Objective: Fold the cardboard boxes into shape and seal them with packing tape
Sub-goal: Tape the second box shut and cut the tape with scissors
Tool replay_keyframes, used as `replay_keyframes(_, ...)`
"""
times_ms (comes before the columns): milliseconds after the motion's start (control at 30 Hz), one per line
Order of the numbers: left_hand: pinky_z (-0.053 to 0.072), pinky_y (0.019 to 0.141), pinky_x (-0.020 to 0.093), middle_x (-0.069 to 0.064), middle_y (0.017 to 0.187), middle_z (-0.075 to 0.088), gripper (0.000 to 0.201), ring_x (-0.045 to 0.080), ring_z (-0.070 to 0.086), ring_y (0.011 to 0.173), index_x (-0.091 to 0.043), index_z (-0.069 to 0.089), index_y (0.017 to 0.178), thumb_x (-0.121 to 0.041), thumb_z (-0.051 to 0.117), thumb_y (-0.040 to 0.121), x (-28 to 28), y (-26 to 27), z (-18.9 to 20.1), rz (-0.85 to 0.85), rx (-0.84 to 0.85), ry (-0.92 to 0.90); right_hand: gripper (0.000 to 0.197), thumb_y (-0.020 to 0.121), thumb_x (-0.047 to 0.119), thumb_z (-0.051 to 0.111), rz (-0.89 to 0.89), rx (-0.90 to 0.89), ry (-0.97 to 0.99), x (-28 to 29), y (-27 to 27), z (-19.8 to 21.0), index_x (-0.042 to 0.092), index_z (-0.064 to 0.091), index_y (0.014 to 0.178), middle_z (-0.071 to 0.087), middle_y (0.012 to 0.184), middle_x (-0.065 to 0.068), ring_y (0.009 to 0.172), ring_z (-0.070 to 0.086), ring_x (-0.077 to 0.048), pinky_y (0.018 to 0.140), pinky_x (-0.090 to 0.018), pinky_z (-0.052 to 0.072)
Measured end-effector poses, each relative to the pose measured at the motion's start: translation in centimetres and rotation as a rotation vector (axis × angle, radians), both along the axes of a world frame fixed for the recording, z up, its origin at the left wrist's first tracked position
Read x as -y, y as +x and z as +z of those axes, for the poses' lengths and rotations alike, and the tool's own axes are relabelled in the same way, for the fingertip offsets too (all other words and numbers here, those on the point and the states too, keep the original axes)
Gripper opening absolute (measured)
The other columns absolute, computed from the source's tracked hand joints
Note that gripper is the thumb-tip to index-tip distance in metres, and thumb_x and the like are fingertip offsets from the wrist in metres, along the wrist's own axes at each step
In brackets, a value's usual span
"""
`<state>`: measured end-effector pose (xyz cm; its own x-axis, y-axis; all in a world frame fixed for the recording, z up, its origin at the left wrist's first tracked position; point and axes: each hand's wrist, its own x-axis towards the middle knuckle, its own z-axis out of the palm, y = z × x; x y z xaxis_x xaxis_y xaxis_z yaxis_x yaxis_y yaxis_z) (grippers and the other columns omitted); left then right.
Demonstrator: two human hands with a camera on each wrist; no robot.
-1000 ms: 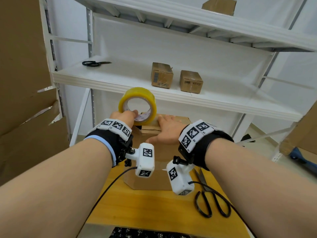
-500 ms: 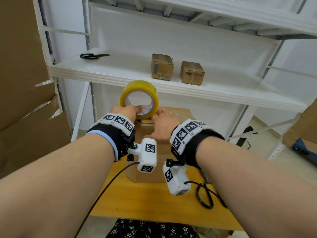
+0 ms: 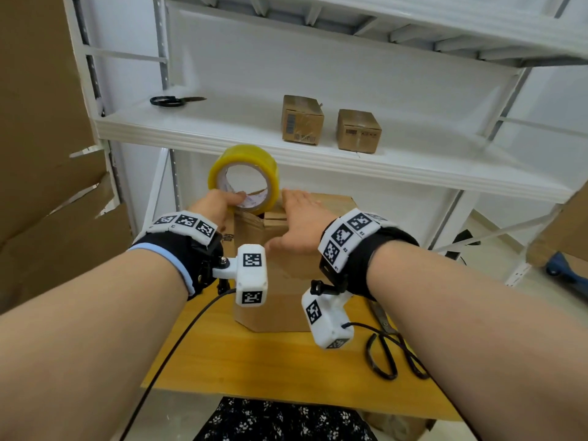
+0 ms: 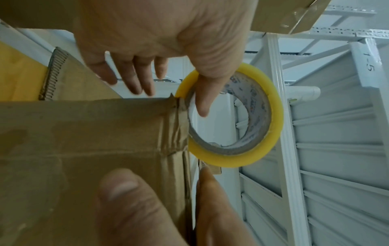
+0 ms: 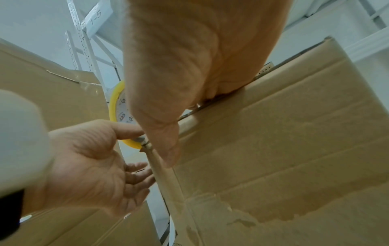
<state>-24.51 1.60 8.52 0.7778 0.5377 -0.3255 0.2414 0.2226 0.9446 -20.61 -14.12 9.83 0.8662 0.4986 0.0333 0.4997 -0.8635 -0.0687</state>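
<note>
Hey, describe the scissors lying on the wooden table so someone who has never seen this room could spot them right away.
Start at the wooden table with the cardboard box standing on it. Right of the box, by the right forearm, lie the black-handled scissors, loops towards the person. Unlike the other scissors on the white shelf, these lie on yellow wood.

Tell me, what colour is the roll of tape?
The tape roll is yellow, with a whitish printed core inside. It shows best in the left wrist view.

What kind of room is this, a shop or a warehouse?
Probably a small packing or stock room: white metal shelving holds two taped boxes, flattened cardboard leans at the left, and a tape roll sits on a box being sealed.
</note>
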Motion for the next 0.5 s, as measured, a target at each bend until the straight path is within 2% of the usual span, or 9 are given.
replay_keyframes(33, 0.047, 0.097, 0.048, 0.013, 0.122, 0.061, 0.069, 0.028, 0.06, 0.109, -0.011, 0.059, 0.115, -0.036, 0.081, 0.054, -0.2, -0.1, 0.2, 0.042, -0.003, 0.049, 0.111, 0.075, 0.06, 0.072, 0.005, -0.004, -0.008, 0.1, -0.1, 0.1, 0.012, 0.013, 0.156, 0.013, 0.163, -0.012, 0.151, 0.01, -0.03, 0.123, -0.044, 0.016)
replay_keyframes(67, 0.047, 0.097, 0.048, 0.014, 0.127, 0.057, 0.057, 0.03, 0.058, 0.11, -0.011, 0.061, 0.111, -0.03, 0.077, 0.06, -0.2, -0.7, 0.9, 0.08, 0.033, 0.089, 0.111, 0.076, 0.06, 0.072, 0.013, -0.004, -0.022, 0.1, -0.2, 0.1, 0.012, 0.013, 0.156, 0.009, 0.164, -0.012, 0.152, 0.006, -0.031, 0.123, -0.045, 0.014)
replay_keyframes(133, 0.044, 0.105, 0.047, 0.019, 0.127, 0.052, 0.007, 0.037, 0.051, 0.121, -0.013, 0.058, 0.08, -0.014, 0.063, 0.084, -0.6, -1.0, 2.1, 0.093, 0.084, 0.173, 0.108, 0.077, 0.061, 0.071, 0.019, 0.0, -0.037, 0.2, -0.3, 0.1, 0.012, 0.016, 0.155, 0.013, 0.163, -0.012, 0.152, 0.008, -0.031, 0.123, -0.045, 0.015)
replay_keyframes(167, 0.042, 0.107, 0.047, 0.024, 0.13, 0.051, 0.019, 0.039, 0.049, 0.126, -0.014, 0.053, 0.072, -0.009, 0.056, 0.09, -0.9, -0.8, 2.4, 0.132, 0.122, 0.198, 0.105, 0.077, 0.061, 0.07, 0.018, -0.004, -0.04, 0.3, -0.3, 0.2, 0.013, 0.018, 0.154, 0.016, 0.162, -0.012, 0.151, 0.011, -0.031, 0.123, -0.046, 0.016)
replay_keyframes(200, 0.044, 0.105, 0.048, 0.024, 0.132, 0.052, 0.014, 0.039, 0.049, 0.126, -0.012, 0.055, 0.075, -0.01, 0.053, 0.09, -0.6, -1.0, 3.0, 0.171, 0.154, 0.231, 0.103, 0.077, 0.062, 0.069, 0.016, -0.006, -0.047, 0.3, -0.3, 0.3, 0.013, 0.02, 0.153, 0.02, 0.162, -0.012, 0.15, 0.014, -0.031, 0.122, -0.047, 0.018)
replay_keyframes(233, 0.046, 0.102, 0.048, 0.021, 0.131, 0.054, 0.007, 0.038, 0.053, 0.123, -0.009, 0.058, 0.088, -0.014, 0.053, 0.086, -0.7, -0.8, 3.2, 0.23, 0.178, 0.259, 0.101, 0.078, 0.062, 0.068, 0.014, -0.005, -0.058, 0.4, -0.4, 0.5, 0.014, 0.022, 0.153, 0.022, 0.161, -0.011, 0.15, 0.016, -0.031, 0.122, -0.048, 0.019)
replay_keyframes(267, 0.049, 0.099, 0.046, 0.018, 0.126, 0.058, 0.02, 0.036, 0.057, 0.117, -0.01, 0.057, 0.098, -0.018, 0.053, 0.08, -0.4, -0.9, 3.7, 0.301, 0.204, 0.299, 0.099, 0.079, 0.062, 0.067, 0.013, -0.002, -0.072, 0.4, -0.5, 0.8, 0.013, 0.023, 0.153, 0.024, 0.161, -0.011, 0.15, 0.016, -0.031, 0.121, -0.048, 0.019)
replay_keyframes(333, 0.05, 0.092, 0.045, 0.01, 0.112, 0.06, 0.03, 0.032, 0.06, 0.103, -0.015, 0.05, 0.101, -0.02, 0.053, 0.072, 0.5, -1.3, 4.6, 0.414, 0.295, 0.296, 0.097, 0.081, 0.062, 0.066, 0.013, 0.007, -0.097, 0.6, -0.9, 1.5, 0.012, 0.024, 0.153, 0.026, 0.159, -0.012, 0.149, 0.018, -0.032, 0.121, -0.048, 0.02)
replay_keyframes(500, 0.039, 0.087, 0.034, -0.003, 0.107, 0.045, 0.028, 0.023, 0.049, 0.105, -0.02, 0.048, 0.107, -0.022, 0.054, 0.08, 2.3, -1.8, 5.6, 0.45, 0.37, 0.467, 0.098, 0.079, 0.065, 0.066, -0.006, 0.014, -0.13, 1.5, -1.8, 3.1, 0.013, 0.026, 0.152, 0.033, 0.154, -0.011, 0.145, 0.026, -0.031, 0.115, -0.049, 0.031)
